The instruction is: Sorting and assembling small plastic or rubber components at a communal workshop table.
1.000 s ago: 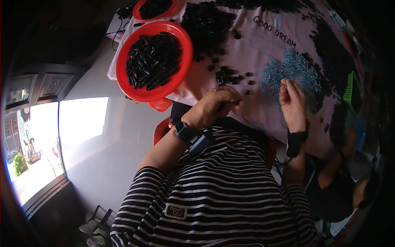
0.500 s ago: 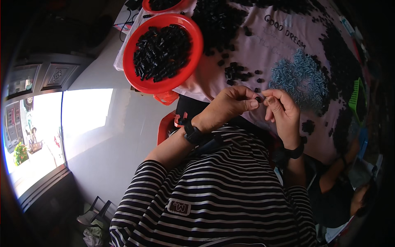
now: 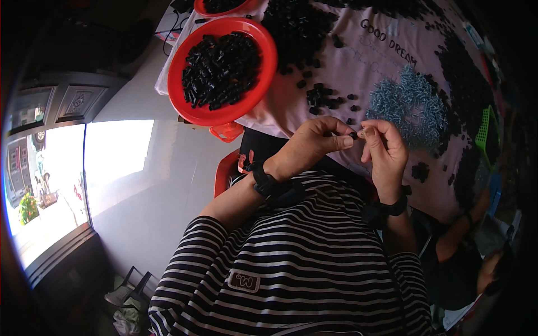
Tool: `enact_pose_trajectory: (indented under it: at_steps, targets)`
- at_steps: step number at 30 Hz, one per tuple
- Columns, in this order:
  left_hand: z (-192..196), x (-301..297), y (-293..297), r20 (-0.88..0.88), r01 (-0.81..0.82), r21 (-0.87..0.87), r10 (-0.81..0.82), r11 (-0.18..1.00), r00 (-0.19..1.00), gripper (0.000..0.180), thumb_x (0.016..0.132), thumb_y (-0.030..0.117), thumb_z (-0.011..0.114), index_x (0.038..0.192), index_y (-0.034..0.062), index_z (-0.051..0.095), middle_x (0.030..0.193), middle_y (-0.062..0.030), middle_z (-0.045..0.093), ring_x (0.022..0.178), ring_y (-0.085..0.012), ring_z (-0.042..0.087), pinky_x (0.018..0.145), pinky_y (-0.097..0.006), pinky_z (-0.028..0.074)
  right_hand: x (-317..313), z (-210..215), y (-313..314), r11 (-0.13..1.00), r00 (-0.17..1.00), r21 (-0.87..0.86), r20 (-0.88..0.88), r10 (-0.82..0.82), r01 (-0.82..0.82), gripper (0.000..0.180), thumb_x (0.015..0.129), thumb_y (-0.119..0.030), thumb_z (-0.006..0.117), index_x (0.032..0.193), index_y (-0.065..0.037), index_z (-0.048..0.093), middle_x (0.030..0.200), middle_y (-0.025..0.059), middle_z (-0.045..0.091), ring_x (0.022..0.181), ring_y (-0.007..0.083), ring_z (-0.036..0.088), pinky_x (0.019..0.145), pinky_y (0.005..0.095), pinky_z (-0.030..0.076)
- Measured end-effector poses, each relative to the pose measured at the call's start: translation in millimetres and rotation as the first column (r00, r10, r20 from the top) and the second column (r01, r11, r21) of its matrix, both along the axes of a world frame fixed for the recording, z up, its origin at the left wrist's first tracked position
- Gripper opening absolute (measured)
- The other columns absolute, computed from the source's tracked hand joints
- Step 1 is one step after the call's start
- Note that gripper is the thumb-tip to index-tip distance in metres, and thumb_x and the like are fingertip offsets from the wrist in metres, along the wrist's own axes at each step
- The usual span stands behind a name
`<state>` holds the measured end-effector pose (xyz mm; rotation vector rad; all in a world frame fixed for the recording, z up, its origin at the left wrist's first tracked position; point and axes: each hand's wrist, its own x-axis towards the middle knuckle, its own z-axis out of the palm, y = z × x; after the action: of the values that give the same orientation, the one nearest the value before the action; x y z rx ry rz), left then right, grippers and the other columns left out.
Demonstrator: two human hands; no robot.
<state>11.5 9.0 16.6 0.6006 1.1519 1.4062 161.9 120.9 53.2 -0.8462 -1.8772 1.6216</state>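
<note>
My left hand (image 3: 316,143) pinches a small black plastic piece (image 3: 353,135) between thumb and forefinger, near the table's front edge. Thumb and forefinger of my right hand (image 3: 385,150) are pressed together just to the right of that piece. Whatever they hold is too small to make out. Beyond my right hand lies a heap of small bluish-silver screw-like pieces (image 3: 409,103). A loose group of black pieces (image 3: 320,96) rests on the pink cloth (image 3: 358,73) beyond my left hand.
To the left, a red basin (image 3: 271,53) holds many black tubular pieces (image 3: 221,70). A larger black heap (image 3: 294,33) lies at the back, another dark spread (image 3: 468,95) at the right. A green basket (image 3: 482,137) stands at the right edge. A person (image 3: 457,263) sits at the lower right.
My right hand has shifted slightly, with its thumb and forefinger drawn closer together by the black piece. My left hand keeps its pinch almost in place.
</note>
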Motion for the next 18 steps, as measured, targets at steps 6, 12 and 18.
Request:
enact_pose_trajectory:
  at_steps: [6,12,18]
  targets:
    - [4,-1,0,0.013,0.003,-0.031,-0.002,1.0,1.0,0.029,0.093,0.022,0.076,0.11,-0.0003,0.07,0.094,0.0012,0.067,0.088,-0.0065,0.057,0.079,-0.024,0.046,1,0,7,0.966,0.997,0.25,0.03,0.065,-0.071,0.015,0.1,-0.008,0.063,0.112,0.0,0.067,0.091,0.0027,0.065,0.061,0.0039,0.052,0.054,0.0177,0.041]
    - [3,-1,0,0.024,0.005,-0.024,-0.005,1.0,1.0,0.028,0.093,0.021,0.076,0.11,-0.0009,0.07,0.094,0.0011,0.066,0.088,-0.0065,0.057,0.079,-0.024,0.046,-2,6,0,0.973,0.998,0.223,0.006,0.063,-0.062,0.013,0.097,-0.004,0.066,0.109,-0.001,0.07,0.095,0.0029,0.061,0.068,0.0085,0.054,0.061,0.0201,0.044]
    - [1,0,0,0.035,-0.015,-0.014,0.015,1.0,0.999,0.03,0.093,0.021,0.077,0.111,-0.0015,0.07,0.094,0.0009,0.066,0.087,-0.0068,0.056,0.079,-0.024,0.046,-3,-2,7,0.885,0.995,0.454,0.061,0.082,-0.101,0.01,0.093,-0.003,0.07,0.103,-0.002,0.072,0.091,0.0037,0.058,0.083,0.0142,0.057,0.074,0.0266,0.046]
